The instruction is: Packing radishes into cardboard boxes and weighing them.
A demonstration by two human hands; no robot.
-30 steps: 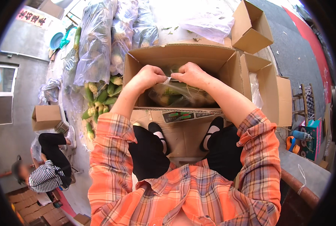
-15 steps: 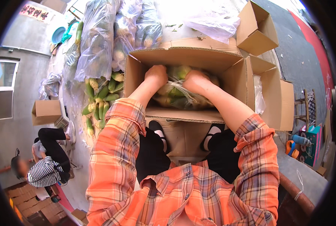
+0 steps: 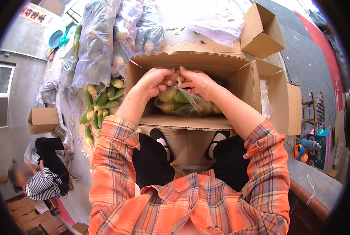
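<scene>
An open cardboard box (image 3: 194,124) stands in front of me. In it lies a clear plastic bag (image 3: 183,102) filled with what look like green radishes, with pale ends. My left hand (image 3: 156,81) and my right hand (image 3: 197,83) meet above the bag, near the box's far wall. The fingers of both are pinched on its gathered neck, which is pulled up into a narrow twist. Part of the bag's far side is hidden behind my hands.
Loose green radishes (image 3: 100,102) lie left of the box, below large filled plastic bags (image 3: 94,43). Empty boxes (image 3: 263,33) stand to the right, near orange-handled scissors (image 3: 299,152) and a blue bottle (image 3: 310,143). A seated person (image 3: 45,182) is at the far left.
My hands have come up from the bag's sides and closed together on its neck, drawing the plastic upward. The seated person at left now has a clear plastic bag up in front.
</scene>
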